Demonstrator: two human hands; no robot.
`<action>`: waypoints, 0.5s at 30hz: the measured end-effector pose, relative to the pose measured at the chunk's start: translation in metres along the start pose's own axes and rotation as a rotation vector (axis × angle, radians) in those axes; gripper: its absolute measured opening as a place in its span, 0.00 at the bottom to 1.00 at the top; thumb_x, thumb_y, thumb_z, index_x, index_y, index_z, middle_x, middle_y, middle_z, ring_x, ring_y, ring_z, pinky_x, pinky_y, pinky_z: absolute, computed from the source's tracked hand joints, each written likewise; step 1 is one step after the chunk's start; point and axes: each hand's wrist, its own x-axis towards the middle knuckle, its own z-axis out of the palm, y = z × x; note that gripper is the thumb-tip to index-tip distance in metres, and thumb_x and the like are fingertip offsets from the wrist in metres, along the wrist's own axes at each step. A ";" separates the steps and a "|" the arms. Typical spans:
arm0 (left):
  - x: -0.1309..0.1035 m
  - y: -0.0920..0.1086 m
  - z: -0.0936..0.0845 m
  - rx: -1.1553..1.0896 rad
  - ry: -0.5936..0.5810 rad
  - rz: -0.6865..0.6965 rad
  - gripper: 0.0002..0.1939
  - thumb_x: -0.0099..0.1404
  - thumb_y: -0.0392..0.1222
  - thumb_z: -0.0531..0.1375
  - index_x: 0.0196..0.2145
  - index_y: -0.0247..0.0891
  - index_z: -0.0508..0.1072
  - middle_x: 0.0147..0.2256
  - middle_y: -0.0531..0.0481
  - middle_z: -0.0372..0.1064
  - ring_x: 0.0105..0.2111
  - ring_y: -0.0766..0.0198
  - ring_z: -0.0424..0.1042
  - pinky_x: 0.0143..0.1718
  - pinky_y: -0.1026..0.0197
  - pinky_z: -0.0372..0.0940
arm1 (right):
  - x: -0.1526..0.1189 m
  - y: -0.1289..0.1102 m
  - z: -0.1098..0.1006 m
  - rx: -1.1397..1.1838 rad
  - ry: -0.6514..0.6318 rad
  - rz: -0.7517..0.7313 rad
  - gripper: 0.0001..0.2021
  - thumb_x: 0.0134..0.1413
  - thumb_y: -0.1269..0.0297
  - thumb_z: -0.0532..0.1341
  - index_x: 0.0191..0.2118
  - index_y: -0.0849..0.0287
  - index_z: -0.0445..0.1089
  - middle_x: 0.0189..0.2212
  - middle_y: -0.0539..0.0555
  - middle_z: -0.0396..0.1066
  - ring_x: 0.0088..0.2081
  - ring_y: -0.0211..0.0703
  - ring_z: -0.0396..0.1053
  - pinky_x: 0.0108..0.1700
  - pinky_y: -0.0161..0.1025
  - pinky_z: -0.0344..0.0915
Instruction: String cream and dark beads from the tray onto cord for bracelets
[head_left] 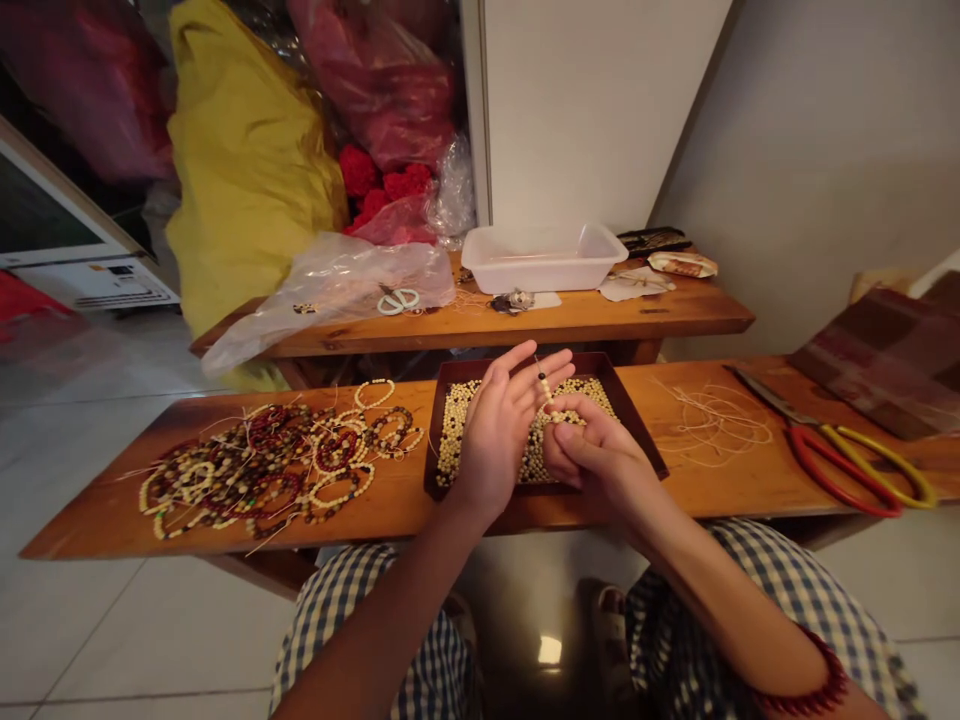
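Observation:
My left hand [495,425] is held over the tray with its fingers stretched out and the palm turned toward my other hand. Between thumb and fingers, my right hand [596,445] pinches a short string of beads [545,388], cream ones with a dark bead near the top. This string rises in front of the left fingers; whether it touches them I cannot tell. Beneath both hands sits a dark red tray [639,435] filled with loose cream and dark beads [456,415], partly hidden by the hands.
Left on the wooden bench [97,515] lies a heap of beaded bracelets [255,465]. To the right are loose pale cord [712,425] and red-and-yellow-handled scissors [847,460]. A second bench behind carries a white plastic tub [540,262], white-handled scissors [397,300] and a plastic bag [360,270].

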 end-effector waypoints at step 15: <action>-0.015 -0.001 0.000 0.497 0.022 0.272 0.06 0.67 0.41 0.52 0.35 0.38 0.66 0.36 0.46 0.75 0.37 0.65 0.74 0.37 0.64 0.66 | -0.008 -0.006 -0.005 -0.088 -0.012 0.114 0.07 0.57 0.61 0.58 0.34 0.57 0.60 0.18 0.46 0.67 0.19 0.33 0.62 0.24 0.33 0.56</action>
